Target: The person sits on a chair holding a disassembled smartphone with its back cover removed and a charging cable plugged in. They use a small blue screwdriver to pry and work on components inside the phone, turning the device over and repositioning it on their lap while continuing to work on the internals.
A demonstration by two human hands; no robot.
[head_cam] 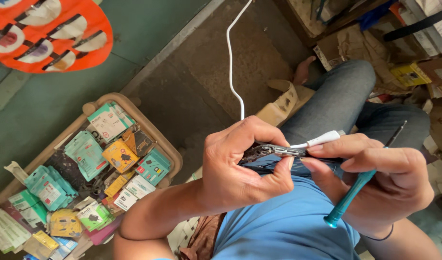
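A: As the head view looks down at our lap, our left hand [240, 166] curls shut around a thin dark phone frame [271, 151], held edge-on and roughly level, thumb under it and fingers folded over the top

B: And our right hand [384, 180]?

A: We see it meet the frame's right end, forefinger and thumb pinched on the white cable plug [323, 139] that sits just at that end. We cannot tell whether the plug is seated. In the same closed hand we carry a teal-handled screwdriver [356, 190], which runs slantwise, butt toward us and dark tip up to the right

B: Where does the white cable [229, 53] run?

A: Up from behind our left hand, across the concrete floor [192, 82] to the top edge

B: And the containers?

A: At lower left we note a beige tray [175, 156] on the floor, crowded with small green, yellow and white retail packets [120, 155]; more packets [19, 231] lie outside its lower end. An orange display card [86, 53] holding small pouches appears at upper left
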